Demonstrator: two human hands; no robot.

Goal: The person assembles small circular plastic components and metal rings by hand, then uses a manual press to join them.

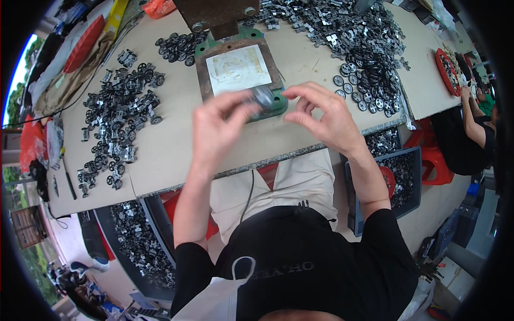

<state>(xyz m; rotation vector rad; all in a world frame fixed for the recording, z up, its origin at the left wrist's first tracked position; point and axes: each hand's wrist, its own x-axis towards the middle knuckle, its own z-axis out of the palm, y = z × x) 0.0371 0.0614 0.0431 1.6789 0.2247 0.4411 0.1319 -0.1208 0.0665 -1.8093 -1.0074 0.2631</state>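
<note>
Between the fingertips of my left hand (222, 123) is a small dark wheeled part (262, 98), smeared by motion, over the front edge of a green and brown press base (276, 101). My right hand (326, 115) is just right of that part, thumb and fingers apart, with nothing seen in them. A pale, stained sheet (238, 69) lies on the press base beyond my hands. Left of the base, a heap of small metal pieces with black wheels (120, 109) covers part of the table.
The press head (217, 13) overhangs the back of the base. Loose black wheels (369, 88) and a pile of metal brackets (348, 27) lie at the right. Crates of parts (404, 171) stand below the table edge. Another person (474, 123) sits far right beside a red tray (447, 72).
</note>
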